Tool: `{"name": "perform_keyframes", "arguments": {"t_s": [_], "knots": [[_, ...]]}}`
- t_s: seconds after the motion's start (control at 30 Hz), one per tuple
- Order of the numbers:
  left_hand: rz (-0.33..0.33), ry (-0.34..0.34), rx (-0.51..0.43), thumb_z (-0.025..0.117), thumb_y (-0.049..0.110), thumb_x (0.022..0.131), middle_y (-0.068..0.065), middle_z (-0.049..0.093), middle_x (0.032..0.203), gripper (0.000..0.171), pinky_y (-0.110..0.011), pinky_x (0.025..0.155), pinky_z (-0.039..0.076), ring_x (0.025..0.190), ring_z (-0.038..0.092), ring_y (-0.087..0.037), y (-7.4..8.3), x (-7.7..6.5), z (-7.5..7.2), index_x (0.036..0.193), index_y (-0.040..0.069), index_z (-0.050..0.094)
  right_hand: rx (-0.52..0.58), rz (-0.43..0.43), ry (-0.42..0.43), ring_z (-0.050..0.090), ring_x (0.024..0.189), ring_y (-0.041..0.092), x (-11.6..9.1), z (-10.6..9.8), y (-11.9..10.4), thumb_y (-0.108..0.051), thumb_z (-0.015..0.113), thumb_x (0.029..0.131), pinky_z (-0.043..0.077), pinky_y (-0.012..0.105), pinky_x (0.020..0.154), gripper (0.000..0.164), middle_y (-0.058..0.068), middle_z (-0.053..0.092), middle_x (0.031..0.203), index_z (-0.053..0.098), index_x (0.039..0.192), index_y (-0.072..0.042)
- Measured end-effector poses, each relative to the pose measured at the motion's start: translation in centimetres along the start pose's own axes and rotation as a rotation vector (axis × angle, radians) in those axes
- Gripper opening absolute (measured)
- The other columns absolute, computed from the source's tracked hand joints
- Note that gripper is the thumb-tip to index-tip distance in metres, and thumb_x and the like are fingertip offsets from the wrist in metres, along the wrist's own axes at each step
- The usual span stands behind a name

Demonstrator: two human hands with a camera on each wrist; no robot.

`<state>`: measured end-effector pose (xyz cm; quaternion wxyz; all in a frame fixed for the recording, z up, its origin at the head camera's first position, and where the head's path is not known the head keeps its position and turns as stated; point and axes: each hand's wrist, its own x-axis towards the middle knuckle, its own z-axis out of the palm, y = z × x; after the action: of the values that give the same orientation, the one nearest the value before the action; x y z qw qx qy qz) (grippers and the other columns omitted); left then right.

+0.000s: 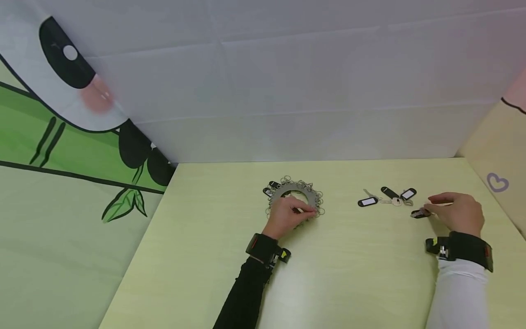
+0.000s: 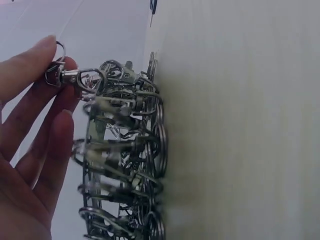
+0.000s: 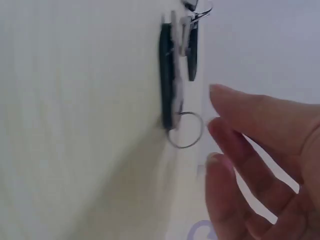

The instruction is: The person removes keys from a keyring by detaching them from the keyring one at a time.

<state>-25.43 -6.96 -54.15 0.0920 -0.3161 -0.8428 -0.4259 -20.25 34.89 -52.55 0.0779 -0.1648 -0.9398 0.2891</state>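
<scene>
A grey metal ring [image 1: 294,187] lined all round with small swivel clasps and split rings lies on the table in the head view. My left hand [image 1: 287,214] is over its near side. In the left wrist view its thumb and forefinger pinch a swivel clasp [image 2: 70,77] at the ring's edge. Beside the fingers of my right hand [image 1: 461,214] lies a key with a black tag [image 1: 421,213]. In the right wrist view its split ring [image 3: 201,131] stands up, just short of the parted thumb and fingertips.
To the left of my right hand lie several keys [image 1: 396,201] with black tags [image 1: 367,201], some with white labels. Two more black tags [image 1: 267,192] are at the left edge of the grey ring. A pale wall [image 1: 312,137] rises behind the table [image 1: 197,256].
</scene>
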Motion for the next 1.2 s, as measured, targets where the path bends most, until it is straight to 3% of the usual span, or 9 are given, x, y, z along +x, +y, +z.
{"name": "perform_keyframes", "arguments": {"t_s": [0.2,0.33,0.43,0.57,0.8,0.9,1.0,1.1,1.2], "knots": [[-0.048,-0.086,-0.013,0.086,0.027,0.074,0.007,0.076,0.085,0.018,-0.014,0.064,0.055,0.074,0.064,-0.001,-0.2,-0.1,0.0,0.090,0.023,0.080,0.021,-0.018,0.053,0.060,0.085,0.042,0.1,0.0,-1.4,-0.033,0.069,0.090,0.040,0.034,0.053,0.039,0.032,0.070,0.104,0.072,0.110,0.001],[-0.124,-0.180,-0.040,0.086,0.031,0.073,0.006,0.074,0.100,0.037,-0.028,0.082,0.058,0.093,0.065,-0.008,-0.3,-0.2,-0.8,0.107,0.022,0.076,0.043,-0.073,0.053,0.063,0.081,0.038,0.3,0.6,-2.5,-0.031,0.069,0.090,0.040,0.033,0.053,0.036,0.032,0.071,0.103,0.074,0.107,0.000],[-0.126,-0.198,0.077,0.081,0.030,0.080,0.004,0.074,0.104,0.035,-0.037,0.089,0.055,0.101,0.063,-0.013,-0.8,-0.1,-2.1,0.113,0.021,0.074,0.041,-0.138,0.060,0.064,0.078,0.036,0.6,1.2,-3.7,-0.029,0.070,0.089,0.040,0.031,0.051,0.032,0.029,0.072,0.098,0.075,0.104,-0.002],[-0.089,-0.218,0.269,0.075,0.030,0.086,0.004,0.076,0.100,0.023,-0.036,0.086,0.050,0.098,0.060,-0.015,-1.9,-0.5,-3.8,0.106,0.020,0.076,0.068,-0.255,0.053,0.064,0.072,0.031,0.7,2.3,-6.0,-0.026,0.073,0.087,0.041,0.030,0.049,0.026,0.024,0.074,0.089,0.076,0.100,-0.004],[-0.094,-0.382,0.390,0.084,0.043,0.072,0.009,0.075,0.103,0.031,-0.043,0.107,0.038,0.107,0.054,-0.014,-1.9,-0.9,-4.7,0.097,0.026,0.078,0.101,-0.428,-0.006,0.063,0.070,0.024,-0.1,6.0,-11.0,-0.023,0.075,0.086,0.045,0.030,0.050,0.017,0.015,0.076,0.088,0.078,0.095,-0.009],[-0.072,-0.409,0.434,0.085,0.044,0.071,0.010,0.075,0.096,0.032,-0.042,0.102,0.041,0.095,0.055,-0.011,-1.7,-0.9,-4.6,0.096,0.025,0.078,0.081,-0.501,-0.079,0.064,0.070,0.021,-1.0,7.9,-13.2,-0.024,0.074,0.086,0.047,0.030,0.052,0.016,0.012,0.077,0.092,0.078,0.095,-0.011],[-0.073,-0.376,0.401,0.081,0.043,0.076,0.009,0.073,0.088,0.028,-0.036,0.091,0.047,0.082,0.056,-0.007,-1.4,-0.6,-3.8,0.095,0.023,0.076,0.059,-0.567,-0.191,0.062,0.068,0.016,-1.9,9.1,-14.8,-0.025,0.074,0.086,0.047,0.030,0.054,0.013,0.007,0.077,0.090,0.079,0.093,-0.015],[-0.132,-0.328,0.313,0.073,0.047,0.084,0.009,0.068,0.086,0.030,-0.030,0.081,0.049,0.074,0.056,-0.004,-1.1,-0.2,-2.7,0.099,0.021,0.070,0.049,-0.608,-0.347,0.060,0.066,0.011,-2.6,9.5,-15.6,-0.022,0.075,0.085,0.048,0.030,0.057,0.006,0.000,0.075,0.084,0.079,0.089,-0.019],[-0.247,-0.298,0.163,0.065,0.049,0.091,0.004,0.064,0.088,0.043,-0.027,0.074,0.048,0.072,0.054,-0.006,-0.5,-0.1,-1.8,0.116,0.015,0.063,0.042,-0.632,-0.480,0.060,0.068,0.009,-2.9,9.8,-15.9,-0.019,0.076,0.084,0.050,0.031,0.060,0.005,-0.004,0.075,0.084,0.078,0.087,-0.021]]}}
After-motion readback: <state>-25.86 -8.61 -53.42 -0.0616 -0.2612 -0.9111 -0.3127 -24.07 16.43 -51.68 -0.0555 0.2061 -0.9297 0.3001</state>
